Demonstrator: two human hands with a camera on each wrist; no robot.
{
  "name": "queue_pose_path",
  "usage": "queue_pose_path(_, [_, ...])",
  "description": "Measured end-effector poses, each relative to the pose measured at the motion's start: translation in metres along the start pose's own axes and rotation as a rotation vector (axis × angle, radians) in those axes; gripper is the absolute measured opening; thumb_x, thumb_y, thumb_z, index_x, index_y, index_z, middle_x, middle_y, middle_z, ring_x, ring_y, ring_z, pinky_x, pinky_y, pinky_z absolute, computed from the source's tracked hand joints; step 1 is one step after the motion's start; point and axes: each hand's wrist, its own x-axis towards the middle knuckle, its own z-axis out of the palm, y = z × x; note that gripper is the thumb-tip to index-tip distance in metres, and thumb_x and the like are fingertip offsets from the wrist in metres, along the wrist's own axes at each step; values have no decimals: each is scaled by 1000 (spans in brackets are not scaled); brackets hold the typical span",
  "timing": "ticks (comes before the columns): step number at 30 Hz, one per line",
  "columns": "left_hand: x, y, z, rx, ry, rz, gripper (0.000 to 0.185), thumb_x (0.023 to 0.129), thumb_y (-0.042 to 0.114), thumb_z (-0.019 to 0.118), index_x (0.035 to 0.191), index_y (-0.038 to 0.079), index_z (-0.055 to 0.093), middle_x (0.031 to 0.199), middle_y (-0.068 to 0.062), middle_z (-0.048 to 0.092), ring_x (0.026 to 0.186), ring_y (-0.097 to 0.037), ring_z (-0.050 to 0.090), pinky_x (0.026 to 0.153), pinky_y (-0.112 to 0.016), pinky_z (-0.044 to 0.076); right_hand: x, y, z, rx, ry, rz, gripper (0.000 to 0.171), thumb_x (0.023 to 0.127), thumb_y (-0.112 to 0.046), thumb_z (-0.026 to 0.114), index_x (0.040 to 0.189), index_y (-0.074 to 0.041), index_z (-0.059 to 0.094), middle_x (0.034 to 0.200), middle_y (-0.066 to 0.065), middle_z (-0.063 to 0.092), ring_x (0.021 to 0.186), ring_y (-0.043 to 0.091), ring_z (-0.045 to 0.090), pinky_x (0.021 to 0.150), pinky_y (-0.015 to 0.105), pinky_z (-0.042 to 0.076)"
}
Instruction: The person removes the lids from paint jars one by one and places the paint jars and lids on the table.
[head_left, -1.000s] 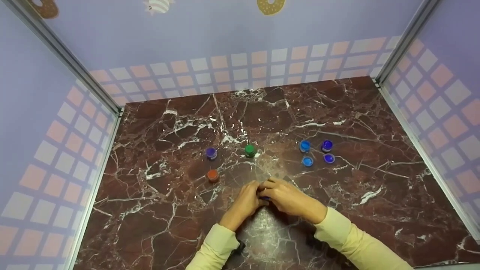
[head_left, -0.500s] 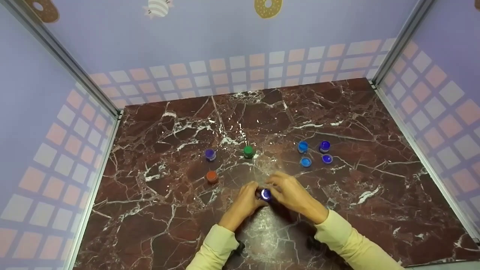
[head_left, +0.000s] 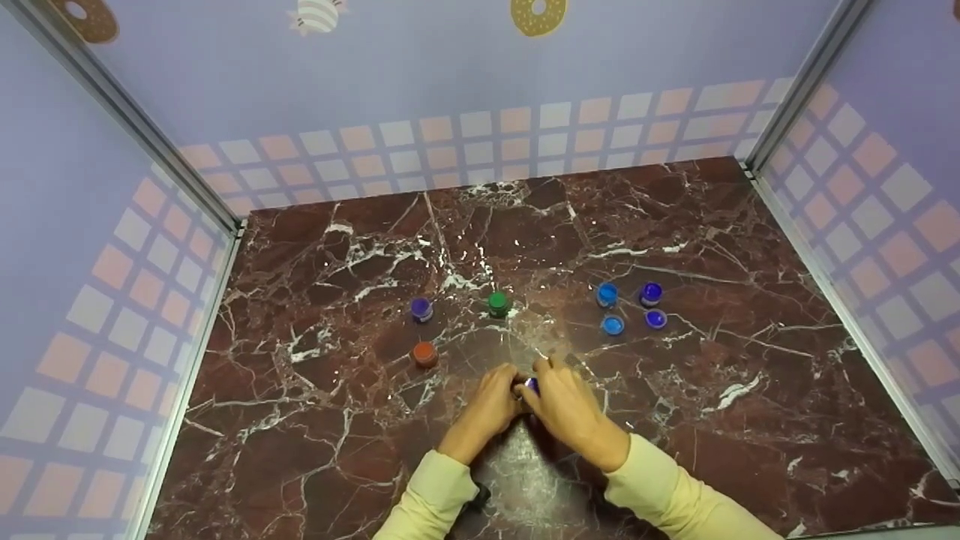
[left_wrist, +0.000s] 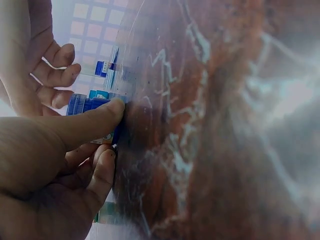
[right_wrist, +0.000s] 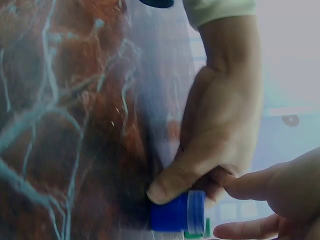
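Note:
My left hand (head_left: pixel 491 401) grips a small blue paint jar (right_wrist: pixel 172 215) near the front middle of the marble-patterned table. In the left wrist view its thumb lies along the side of the jar, with fingers curled beneath. The jar is tipped toward the right hand, and its ribbed blue cap (left_wrist: pixel 76 104) faces that way. My right hand (head_left: pixel 566 405) is close beside the cap. Its fingers (left_wrist: pixel 62 75) are loosely bent and spread around the cap, with a gap showing in both wrist views. From the head view, both hands cover most of the jar.
Purple (head_left: pixel 421 310), green (head_left: pixel 498 304) and orange (head_left: pixel 424 354) jars stand beyond the hands. Farther right are a light blue jar (head_left: pixel 607 295) and a dark blue jar (head_left: pixel 652 293), with matching lids (head_left: pixel 613 325) before them. Patterned walls (head_left: pixel 480 135) enclose the table.
My right hand, first wrapped over the jar's cap, draws off and uncovers its top, then turns back in closer to it. The left hand keeps its grip and stays in place.

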Motion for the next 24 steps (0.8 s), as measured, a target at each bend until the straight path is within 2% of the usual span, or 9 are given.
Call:
queue_pose_path(3, [-1,0,0,19,2,8,25,77,-2,80,97,2,65,92,-8,66,91,-31,66,84,-44,53,-2,-4,5,-66,7,-27,31,86,-17,83,90,2,59,86,17,58,68,41,66,63,55,56])
queue_pose_path(7, [0,0,0,5,3,-1,26,76,0,83,94,2,65,89,-7,64,86,-28,64,81,-42,53,-2,-5,10,-118,21,-49,27,84,-12,84,87,2,61,85,15,57,73,39,65,69,57,54])
queue_pose_path(12, [0,0,0,-16,2,1,27,74,0,85,91,2,64,87,-5,63,83,-25,62,80,-41,52,-1,-2,10,-109,-2,-97,25,83,-9,83,85,2,61,83,14,55,74,38,62,67,56,52])
queue_pose_path(19, [0,-1,1,-39,13,24,27,72,-3,83,87,4,61,80,-2,58,76,-19,55,73,-37,50,2,10,2,-45,-102,-257,20,81,0,80,91,4,62,85,12,53,74,32,60,63,46,55])
queue_pose_path(24, [0,0,0,-13,-3,-1,31,72,1,86,86,4,59,79,-1,54,75,-19,52,72,-37,48,8,17,1,-36,-143,-382,18,82,2,78,94,3,64,87,10,54,75,26,59,67,40,56])
